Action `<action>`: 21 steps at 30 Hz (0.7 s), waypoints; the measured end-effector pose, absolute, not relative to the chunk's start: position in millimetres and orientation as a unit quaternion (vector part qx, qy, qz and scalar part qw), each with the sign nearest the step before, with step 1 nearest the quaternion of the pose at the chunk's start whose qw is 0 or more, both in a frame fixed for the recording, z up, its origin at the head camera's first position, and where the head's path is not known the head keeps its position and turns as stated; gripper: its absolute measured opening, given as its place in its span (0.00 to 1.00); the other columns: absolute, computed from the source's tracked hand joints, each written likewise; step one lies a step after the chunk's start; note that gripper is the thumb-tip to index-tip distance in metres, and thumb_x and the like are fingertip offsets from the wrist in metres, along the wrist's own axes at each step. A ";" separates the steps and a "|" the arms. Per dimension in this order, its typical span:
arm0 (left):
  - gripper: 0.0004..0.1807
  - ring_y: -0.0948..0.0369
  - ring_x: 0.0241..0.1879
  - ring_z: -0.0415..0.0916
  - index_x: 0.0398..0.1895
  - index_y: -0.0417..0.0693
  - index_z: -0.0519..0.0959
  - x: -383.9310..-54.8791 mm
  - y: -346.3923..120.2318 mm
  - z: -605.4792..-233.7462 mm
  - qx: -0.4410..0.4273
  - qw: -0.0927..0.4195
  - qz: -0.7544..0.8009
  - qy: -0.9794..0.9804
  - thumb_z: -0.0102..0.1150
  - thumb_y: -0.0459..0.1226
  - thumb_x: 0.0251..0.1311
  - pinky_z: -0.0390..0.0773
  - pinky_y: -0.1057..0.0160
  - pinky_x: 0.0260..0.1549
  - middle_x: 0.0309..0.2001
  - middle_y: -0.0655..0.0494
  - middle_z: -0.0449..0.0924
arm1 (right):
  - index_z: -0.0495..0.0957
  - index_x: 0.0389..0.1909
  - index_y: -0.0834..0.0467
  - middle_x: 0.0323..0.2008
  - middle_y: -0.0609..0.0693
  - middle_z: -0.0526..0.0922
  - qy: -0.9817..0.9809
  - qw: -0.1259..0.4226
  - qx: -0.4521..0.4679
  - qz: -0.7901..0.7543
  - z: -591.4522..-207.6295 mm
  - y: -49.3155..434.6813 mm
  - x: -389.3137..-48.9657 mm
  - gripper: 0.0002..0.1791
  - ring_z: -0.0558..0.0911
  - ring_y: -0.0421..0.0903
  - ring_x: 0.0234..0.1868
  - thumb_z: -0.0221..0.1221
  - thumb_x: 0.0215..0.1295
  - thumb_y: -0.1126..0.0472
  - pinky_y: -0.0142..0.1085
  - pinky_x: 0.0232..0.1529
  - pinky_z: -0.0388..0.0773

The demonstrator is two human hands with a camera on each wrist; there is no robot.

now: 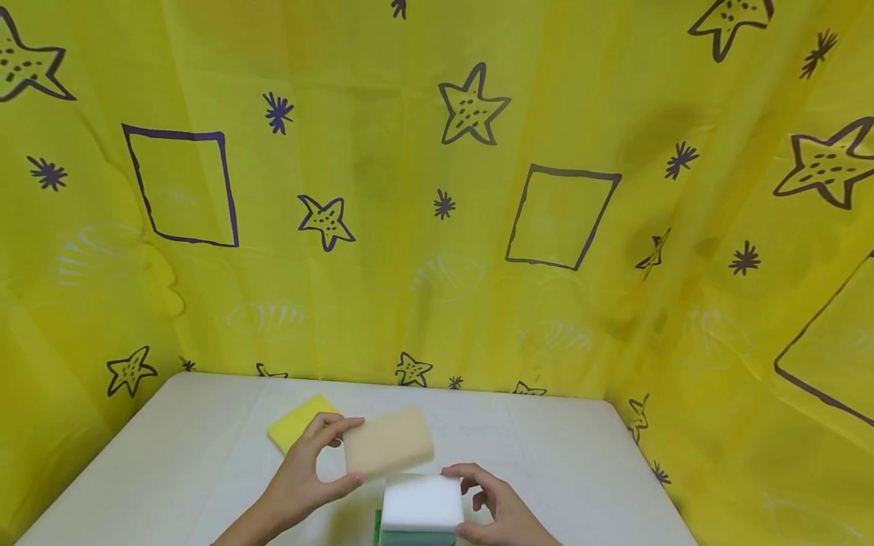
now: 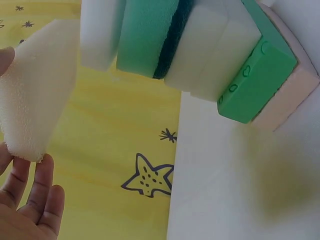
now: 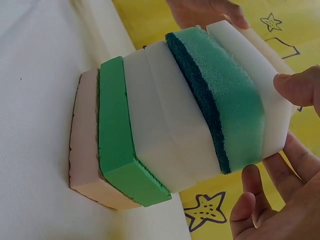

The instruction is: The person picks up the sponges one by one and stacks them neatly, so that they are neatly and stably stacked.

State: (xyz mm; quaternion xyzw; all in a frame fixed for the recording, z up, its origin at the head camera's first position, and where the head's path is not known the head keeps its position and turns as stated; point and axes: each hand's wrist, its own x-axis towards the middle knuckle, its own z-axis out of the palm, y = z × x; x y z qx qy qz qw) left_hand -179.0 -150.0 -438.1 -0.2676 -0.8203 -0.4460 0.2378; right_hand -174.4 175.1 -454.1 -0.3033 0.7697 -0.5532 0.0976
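Note:
My left hand (image 1: 310,466) holds a cream sponge (image 1: 389,444) between thumb and fingers, tilted above and left of a stack of sponges. The white sponge (image 1: 423,500) on top of that stack has its right end pinched by my right hand (image 1: 505,508). Below it, the right wrist view shows a teal sponge (image 3: 230,107) with a dark scouring layer. Under that come white blocks (image 3: 165,115), a bright green block (image 3: 117,125) and a pale pink block (image 3: 85,135) at the bottom. The layers sit slightly out of line with each other.
A flat yellow piece (image 1: 297,423) lies on the white table (image 1: 546,447) behind my left hand. Yellow curtains (image 1: 382,303) printed with stars and squares hang along the table's back and both sides.

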 end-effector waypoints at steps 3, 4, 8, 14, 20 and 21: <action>0.34 0.67 0.46 0.71 0.59 0.51 0.78 -177.9 -147.9 -436.7 -0.288 0.237 -0.450 -0.811 0.78 0.42 0.44 0.74 0.66 0.45 0.48 0.62 0.72 | 0.73 0.63 0.56 0.52 0.44 0.76 0.778 0.109 -0.284 -0.549 -453.1 174.5 -174.0 0.31 0.71 0.40 0.45 0.68 0.56 0.62 0.31 0.38 0.71; 0.34 0.67 0.46 0.71 0.59 0.52 0.77 -177.7 -147.1 -436.5 -0.295 0.237 -0.450 -0.809 0.78 0.42 0.44 0.74 0.66 0.45 0.48 0.62 0.72 | 0.73 0.63 0.55 0.52 0.43 0.76 0.781 0.113 -0.278 -0.548 -453.0 174.2 -174.0 0.31 0.71 0.40 0.45 0.68 0.57 0.61 0.31 0.39 0.71; 0.35 0.66 0.46 0.71 0.60 0.52 0.77 -178.2 -143.9 -436.4 -0.329 0.238 -0.453 -0.794 0.77 0.42 0.44 0.73 0.65 0.44 0.48 0.61 0.72 | 0.72 0.63 0.57 0.52 0.41 0.76 0.777 0.107 -0.286 -0.551 -455.2 174.9 -174.9 0.31 0.72 0.46 0.46 0.68 0.57 0.62 0.33 0.38 0.71; 0.34 0.66 0.48 0.69 0.62 0.52 0.75 -177.5 -138.8 -437.9 -0.351 0.198 -0.465 -0.788 0.76 0.42 0.48 0.72 0.65 0.47 0.49 0.62 0.71 | 0.70 0.61 0.65 0.55 0.36 0.73 0.720 0.068 -0.374 -0.580 -463.4 177.2 -179.6 0.28 0.70 0.46 0.47 0.64 0.58 0.71 0.37 0.37 0.71; 0.33 0.66 0.47 0.70 0.63 0.52 0.74 -175.5 -133.2 -438.9 -0.371 0.184 -0.464 -0.783 0.74 0.42 0.51 0.72 0.64 0.46 0.49 0.61 0.70 | 0.71 0.61 0.64 0.55 0.38 0.73 0.698 0.047 -0.411 -0.584 -464.8 175.7 -183.0 0.30 0.69 0.45 0.46 0.64 0.55 0.75 0.37 0.36 0.72; 0.33 0.66 0.47 0.70 0.63 0.52 0.74 -175.1 -132.5 -439.1 -0.371 0.181 -0.465 -0.783 0.74 0.42 0.51 0.72 0.65 0.46 0.50 0.61 0.70 | 0.71 0.61 0.64 0.55 0.39 0.73 0.698 0.048 -0.411 -0.584 -464.6 175.5 -183.2 0.30 0.69 0.45 0.46 0.64 0.55 0.75 0.38 0.36 0.72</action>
